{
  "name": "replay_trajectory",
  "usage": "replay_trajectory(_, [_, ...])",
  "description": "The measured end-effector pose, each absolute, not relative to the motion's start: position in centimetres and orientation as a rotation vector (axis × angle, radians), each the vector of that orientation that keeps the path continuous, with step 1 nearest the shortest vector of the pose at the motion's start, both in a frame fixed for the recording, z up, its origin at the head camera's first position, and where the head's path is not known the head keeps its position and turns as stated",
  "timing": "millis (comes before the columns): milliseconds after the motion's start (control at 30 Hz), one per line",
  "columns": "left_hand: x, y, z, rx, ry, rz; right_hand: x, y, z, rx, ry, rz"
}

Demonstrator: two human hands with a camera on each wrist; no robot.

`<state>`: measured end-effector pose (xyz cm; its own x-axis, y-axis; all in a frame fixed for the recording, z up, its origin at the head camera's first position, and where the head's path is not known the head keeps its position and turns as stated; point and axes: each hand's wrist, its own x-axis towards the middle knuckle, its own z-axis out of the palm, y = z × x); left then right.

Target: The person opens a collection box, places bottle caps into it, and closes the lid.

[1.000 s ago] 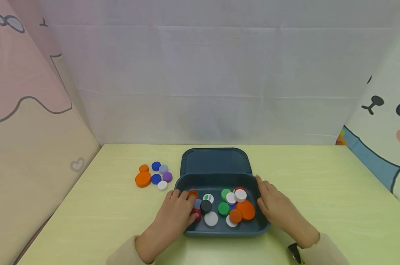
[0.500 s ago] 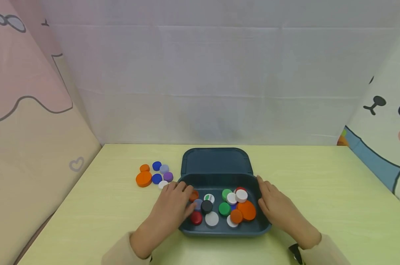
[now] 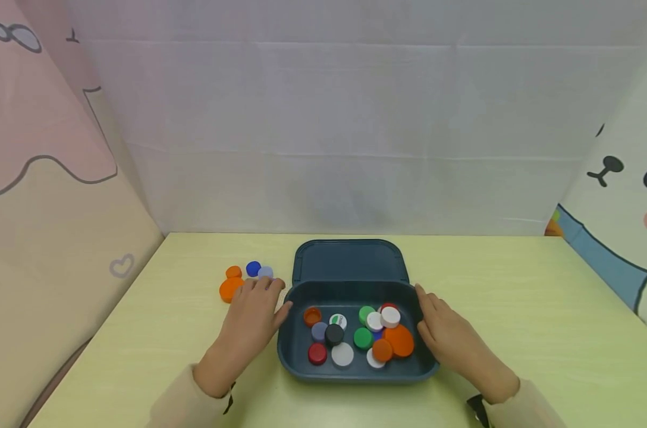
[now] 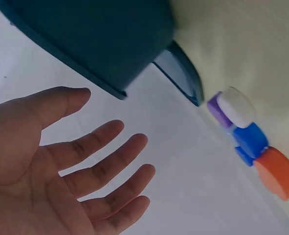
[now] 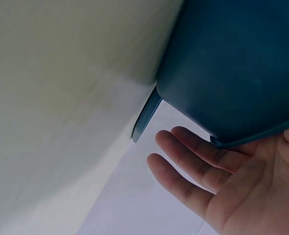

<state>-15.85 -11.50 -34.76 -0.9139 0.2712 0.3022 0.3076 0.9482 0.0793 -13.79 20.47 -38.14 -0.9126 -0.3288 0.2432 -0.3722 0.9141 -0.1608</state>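
A dark teal box (image 3: pixel 350 292) stands on the table with its lid (image 3: pixel 349 260) folded back. Inside it lie several bottle caps, among them a red cap (image 3: pixel 317 353), a black cap (image 3: pixel 334 334), a green cap (image 3: pixel 363 338) and a large orange cap (image 3: pixel 400 341). My left hand (image 3: pixel 247 324) hovers left of the box, over loose caps that it partly covers; its fingers are spread and hold nothing. A white cap (image 4: pixel 237 106) and a blue cap (image 4: pixel 252 140) show past them in the left wrist view. My right hand (image 3: pixel 452 336) rests at the box's right rim, fingers extended.
Left of the box, an orange cap (image 3: pixel 229 290), a smaller orange cap (image 3: pixel 234 272), a blue cap (image 3: pixel 253 268) and a pale lilac cap (image 3: pixel 266 271) lie on the yellow table (image 3: pixel 516 309). A white cloth (image 3: pixel 323 137) hangs behind the table.
My left hand has left the box's inside and moved left and away from me, over the loose caps. The red cap it touched now lies uncovered. The right hand has stayed put.
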Motion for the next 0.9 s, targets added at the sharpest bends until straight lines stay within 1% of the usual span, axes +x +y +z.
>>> replay_trajectory(433, [-18.0,-13.9,-37.1,-0.339,-2.745,-0.146,-14.0,20.5,-38.3,0.544,-2.835,0.289])
replay_trajectory(700, [-18.4,-14.4,-37.6,-0.262,-2.886,-0.082,-13.9,20.4,-38.2,0.525,-2.856,0.296])
replay_trajectory(900, [-18.5,-14.6,-37.9,-0.253,-2.898,-0.087,-13.9,20.5,-38.2,0.534,-2.851,0.291])
